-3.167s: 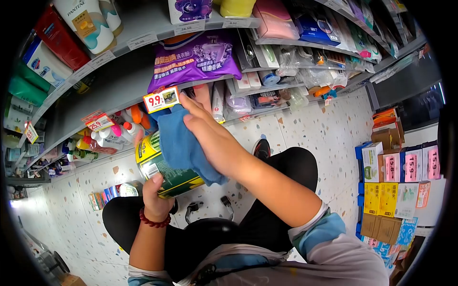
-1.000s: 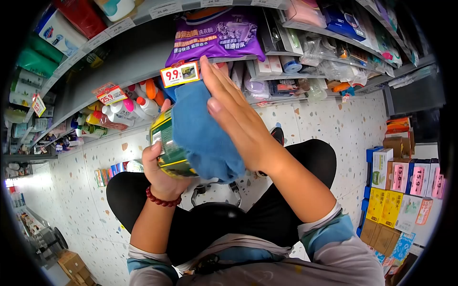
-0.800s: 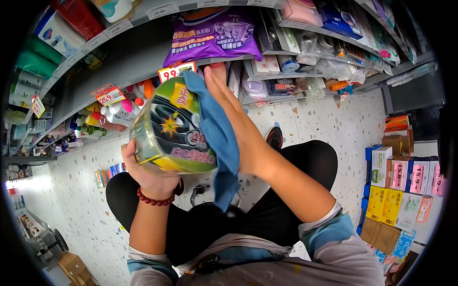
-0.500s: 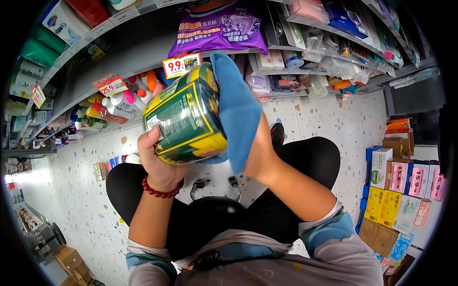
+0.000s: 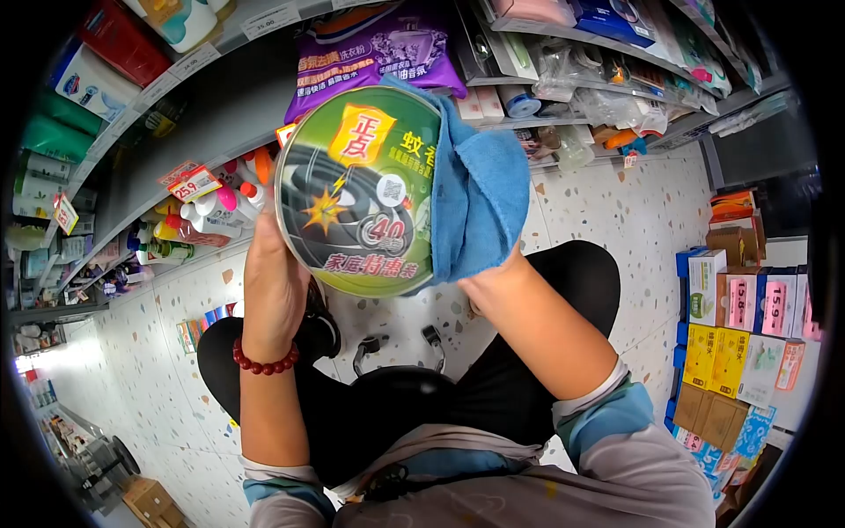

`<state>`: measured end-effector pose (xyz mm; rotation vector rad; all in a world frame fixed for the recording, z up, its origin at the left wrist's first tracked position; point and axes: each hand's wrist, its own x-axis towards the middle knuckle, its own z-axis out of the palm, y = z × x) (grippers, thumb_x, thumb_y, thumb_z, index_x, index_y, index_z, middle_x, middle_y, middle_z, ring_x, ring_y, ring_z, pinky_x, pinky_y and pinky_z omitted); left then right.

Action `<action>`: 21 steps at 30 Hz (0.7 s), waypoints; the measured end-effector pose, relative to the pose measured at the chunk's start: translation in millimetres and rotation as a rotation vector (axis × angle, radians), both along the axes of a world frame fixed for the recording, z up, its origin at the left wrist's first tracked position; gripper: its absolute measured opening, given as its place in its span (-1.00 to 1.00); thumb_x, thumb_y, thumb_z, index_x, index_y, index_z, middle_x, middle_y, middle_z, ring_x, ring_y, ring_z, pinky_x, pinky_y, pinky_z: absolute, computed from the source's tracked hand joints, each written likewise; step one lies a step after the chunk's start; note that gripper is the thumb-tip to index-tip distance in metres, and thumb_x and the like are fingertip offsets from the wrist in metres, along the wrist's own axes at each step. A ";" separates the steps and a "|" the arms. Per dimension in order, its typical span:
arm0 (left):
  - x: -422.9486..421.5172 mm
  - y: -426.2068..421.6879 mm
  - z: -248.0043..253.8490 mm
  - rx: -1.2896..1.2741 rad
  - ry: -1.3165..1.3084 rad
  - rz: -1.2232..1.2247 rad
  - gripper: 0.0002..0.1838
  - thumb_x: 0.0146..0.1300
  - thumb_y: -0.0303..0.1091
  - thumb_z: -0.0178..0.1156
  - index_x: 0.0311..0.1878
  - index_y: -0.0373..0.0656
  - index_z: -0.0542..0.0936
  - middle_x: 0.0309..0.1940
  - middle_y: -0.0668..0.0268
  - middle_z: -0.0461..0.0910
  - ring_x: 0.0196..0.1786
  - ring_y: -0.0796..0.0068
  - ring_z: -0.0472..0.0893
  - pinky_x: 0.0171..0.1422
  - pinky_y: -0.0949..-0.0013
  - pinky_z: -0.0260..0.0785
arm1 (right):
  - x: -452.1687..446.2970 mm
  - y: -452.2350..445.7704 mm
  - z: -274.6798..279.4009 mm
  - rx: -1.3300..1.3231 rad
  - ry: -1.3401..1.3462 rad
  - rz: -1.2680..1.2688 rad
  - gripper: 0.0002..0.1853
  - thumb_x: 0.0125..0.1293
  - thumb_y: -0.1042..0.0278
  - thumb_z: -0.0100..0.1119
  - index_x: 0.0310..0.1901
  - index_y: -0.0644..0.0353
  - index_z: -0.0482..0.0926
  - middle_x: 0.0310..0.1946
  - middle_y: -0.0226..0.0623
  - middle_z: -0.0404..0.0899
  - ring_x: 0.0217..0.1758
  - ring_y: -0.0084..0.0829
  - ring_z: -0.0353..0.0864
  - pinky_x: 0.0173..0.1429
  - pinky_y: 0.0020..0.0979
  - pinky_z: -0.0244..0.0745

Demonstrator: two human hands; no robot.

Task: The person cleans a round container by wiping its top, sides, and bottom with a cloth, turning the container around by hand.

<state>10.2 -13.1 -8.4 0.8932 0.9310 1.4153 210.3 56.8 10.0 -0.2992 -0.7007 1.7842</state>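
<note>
A round green and yellow container of mosquito coils [image 5: 352, 198] is held up over my knees, its printed round end facing me. My left hand [image 5: 273, 273] grips its left side, with the fingers hidden behind it. On the right, a blue cloth [image 5: 484, 194] lies against the rim and side of the container. My right hand [image 5: 495, 277] is under and behind this cloth, pressing it to the container; most of its fingers are covered.
Ahead is a shelf with a purple bag of laundry powder [image 5: 374, 57]. Bottles [image 5: 211, 216] stand on the lower level behind a price tag [image 5: 192, 183]. Packaged goods [image 5: 598, 79] fill shelves at upper right. Stacked boxes [image 5: 726, 352] stand at the right on the speckled floor [image 5: 607, 207].
The container has turned from showing its side to showing its printed round end. The cloth has shifted right and bunched up. My left hand has moved slightly left.
</note>
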 end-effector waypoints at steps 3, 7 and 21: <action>2.1 -1.8 -9.7 -0.087 0.046 0.071 -0.36 0.67 0.06 -0.21 0.54 -0.27 0.22 0.41 0.16 0.44 0.42 0.30 0.47 0.52 0.15 0.32 | -1.5 -4.1 -16.2 0.010 -0.093 -0.034 -0.34 0.56 0.05 0.01 0.49 0.37 0.26 0.40 -0.11 0.44 0.41 -0.33 0.48 0.49 -0.28 0.37; -0.6 -6.3 -13.8 0.042 -0.469 -0.204 -0.36 0.64 0.02 -0.07 0.54 -0.26 0.23 0.43 0.15 0.43 0.41 0.30 0.48 0.48 0.16 0.36 | -6.2 -21.0 -12.5 0.039 -0.241 -0.009 -0.45 0.52 0.31 0.07 0.45 0.36 0.31 0.34 -0.18 0.45 0.32 -0.37 0.50 0.43 -0.31 0.39; 4.5 -21.7 -0.3 0.094 -0.628 -0.065 -0.37 0.29 -0.14 0.25 0.34 -0.31 0.49 0.22 0.02 0.65 0.19 0.11 0.69 0.31 0.03 0.56 | -4.5 7.5 0.5 0.707 -0.953 -0.211 -0.39 0.45 0.25 0.15 0.45 0.36 0.34 0.46 -0.03 0.34 0.49 -0.18 0.37 0.59 -0.18 0.14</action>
